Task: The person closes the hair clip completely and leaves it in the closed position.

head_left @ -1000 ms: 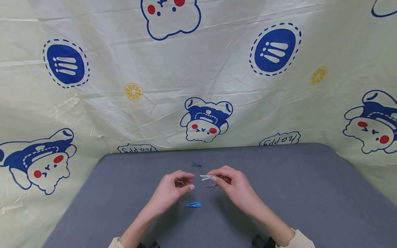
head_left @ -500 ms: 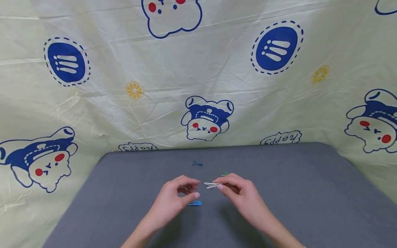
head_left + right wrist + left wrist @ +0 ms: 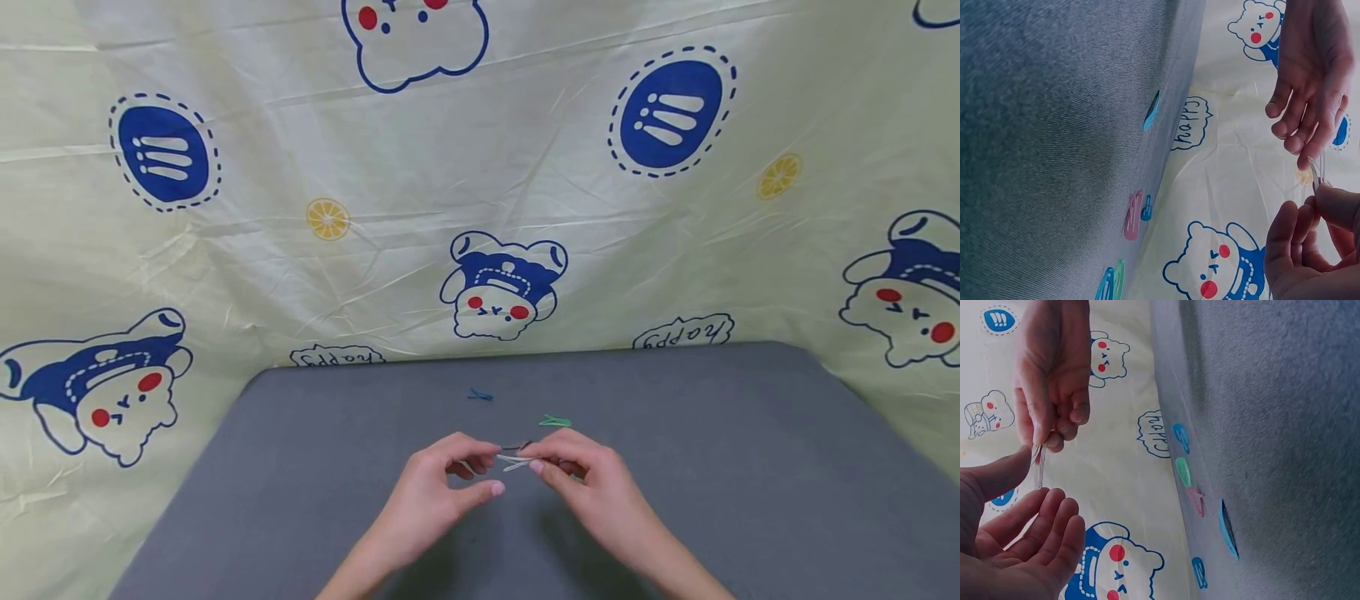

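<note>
My right hand [image 3: 600, 479] pinches a white snap hair clip [image 3: 513, 459] between thumb and forefinger, above the table. The clip's two parts stand apart in a narrow V, its free end pointing toward my left hand [image 3: 435, 492]. That hand is held with thumb and fingers spread, and its forefinger tip is right at the clip's free end. In the left wrist view, the end of the white clip [image 3: 1040, 472] lies between the left thumb and fingertips. A pink hair clip [image 3: 1133, 215] lies on the table below, mostly hidden by the hands in the head view.
On the grey table [image 3: 712, 467] lie a dark blue hair clip [image 3: 480, 395] at the back and a green one [image 3: 555, 421] behind my right hand. A light blue clip [image 3: 1229, 530] lies nearer me. A patterned curtain [image 3: 375, 275] hangs behind the table.
Both hands have shifted slightly right and nearer me with the white clip. The clip's parts now spread wider. The green clip has come into sight; the light blue one is covered in the head view.
</note>
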{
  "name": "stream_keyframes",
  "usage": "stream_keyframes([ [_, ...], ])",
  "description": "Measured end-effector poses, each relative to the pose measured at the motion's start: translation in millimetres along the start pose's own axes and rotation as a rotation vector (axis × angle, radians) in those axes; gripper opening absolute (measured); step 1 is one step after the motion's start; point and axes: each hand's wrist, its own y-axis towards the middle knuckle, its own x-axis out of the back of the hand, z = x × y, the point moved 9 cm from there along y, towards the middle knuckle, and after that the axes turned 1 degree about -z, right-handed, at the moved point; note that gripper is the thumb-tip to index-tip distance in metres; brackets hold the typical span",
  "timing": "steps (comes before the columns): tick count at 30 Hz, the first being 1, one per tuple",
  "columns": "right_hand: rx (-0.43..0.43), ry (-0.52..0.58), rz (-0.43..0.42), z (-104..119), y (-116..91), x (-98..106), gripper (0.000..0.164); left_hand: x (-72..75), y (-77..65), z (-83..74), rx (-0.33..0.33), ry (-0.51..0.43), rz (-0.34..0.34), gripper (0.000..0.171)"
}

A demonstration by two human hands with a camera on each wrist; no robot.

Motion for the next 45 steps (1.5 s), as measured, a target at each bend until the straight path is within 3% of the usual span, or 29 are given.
stream_keyframes([
  [7,0.031,-0.024,0.013,1,-3,-5,0.020,-4.5,-2.2,2.5,-0.002,0.028,-0.017,0.028],
  [16,0.070,0.027,0.035,6,-6,-10,0.017,2.5,-3.7,-4.4,-0.105,0.064,-0.111,0.016],
  [23,0.071,0.102,0.020,4,-8,-10,0.012,3.9,-2.6,-8.8,-0.143,0.108,-0.139,0.007],
  [29,0.005,0.152,-0.047,-6,-8,-10,0.008,2.6,-3.4,-10.4,-0.169,0.132,-0.147,0.012],
  [33,0.031,0.161,-0.093,-7,-9,-10,0.007,2.7,-4.0,-10.3,-0.187,0.141,-0.163,0.013],
  [45,0.070,0.139,-0.128,-9,-10,-12,0.010,2.0,-9.8,-16.1,-0.256,0.237,-0.251,0.015],
])
